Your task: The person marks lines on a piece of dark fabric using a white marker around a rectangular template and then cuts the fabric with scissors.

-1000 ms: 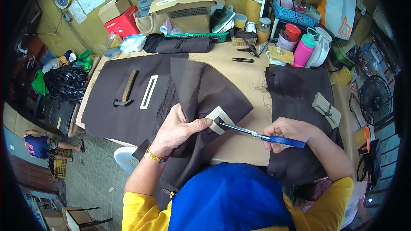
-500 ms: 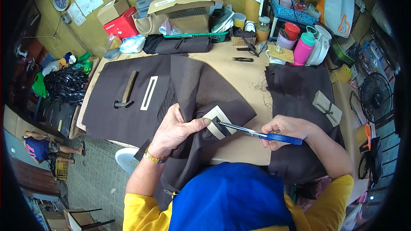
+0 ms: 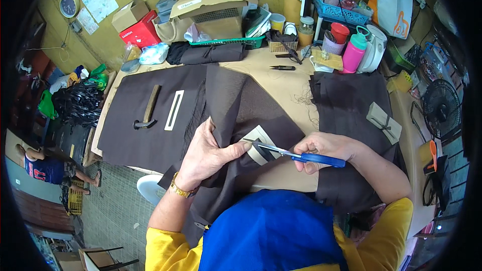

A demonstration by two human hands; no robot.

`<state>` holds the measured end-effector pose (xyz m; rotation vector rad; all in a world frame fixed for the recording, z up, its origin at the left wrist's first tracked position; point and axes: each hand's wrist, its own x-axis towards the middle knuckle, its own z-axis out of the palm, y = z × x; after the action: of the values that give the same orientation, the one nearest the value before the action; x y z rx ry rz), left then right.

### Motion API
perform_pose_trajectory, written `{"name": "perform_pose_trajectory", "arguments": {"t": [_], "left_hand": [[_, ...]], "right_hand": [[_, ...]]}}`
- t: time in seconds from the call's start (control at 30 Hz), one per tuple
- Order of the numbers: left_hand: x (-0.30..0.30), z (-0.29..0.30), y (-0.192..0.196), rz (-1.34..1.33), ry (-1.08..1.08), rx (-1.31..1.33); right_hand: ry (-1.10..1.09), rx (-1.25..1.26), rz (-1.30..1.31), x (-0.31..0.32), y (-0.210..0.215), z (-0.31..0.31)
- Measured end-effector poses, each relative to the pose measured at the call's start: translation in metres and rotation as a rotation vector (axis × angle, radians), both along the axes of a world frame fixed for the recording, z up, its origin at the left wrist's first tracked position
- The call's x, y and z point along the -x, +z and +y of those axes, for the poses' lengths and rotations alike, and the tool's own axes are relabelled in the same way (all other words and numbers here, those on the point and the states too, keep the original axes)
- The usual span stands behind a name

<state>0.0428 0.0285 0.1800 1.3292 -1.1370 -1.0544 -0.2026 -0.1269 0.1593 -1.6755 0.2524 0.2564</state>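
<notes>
From my remote seat I see the left hand [image 3: 206, 146] pinching a folded dark brown woven cloth [image 3: 231, 95], its thumb at the edge of a cream rectangular patch [image 3: 259, 133] lying on that cloth, over the tan tabletop [image 3: 288, 93]. The right hand [image 3: 325, 147] grips slim-bladed scissors with blue plastic handles [image 3: 320, 159], blades across the patch's dark middle band. I judge the snipping partway: the band divides the cream, but how much remains uncut I cannot tell (thumb and blades cover one end). Further left, a narrow cream rectangular frame [image 3: 171, 111] lies untouched beside a wooden-handled hammer [image 3: 150, 105].
</notes>
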Motion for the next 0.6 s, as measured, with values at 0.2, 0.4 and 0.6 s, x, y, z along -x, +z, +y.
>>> {"name": "perform_pose_trajectory", "arguments": {"t": [0.2, 0.4, 0.6], "left_hand": [[0.001, 0.001, -0.001, -0.064, 0.072, 0.043], [0.005, -0.002, -0.004, -0.053, 0.091, 0.154], [0.006, -0.001, 0.001, -0.089, 0.084, 0.141]], "right_hand": [[-0.009, 0.024, 0.006, -0.003, 0.002, 0.002], [-0.013, 0.044, -0.025, -0.005, -0.002, 0.001], [-0.001, 0.063, -0.024, -0.003, 0.0, 0.0]]}}
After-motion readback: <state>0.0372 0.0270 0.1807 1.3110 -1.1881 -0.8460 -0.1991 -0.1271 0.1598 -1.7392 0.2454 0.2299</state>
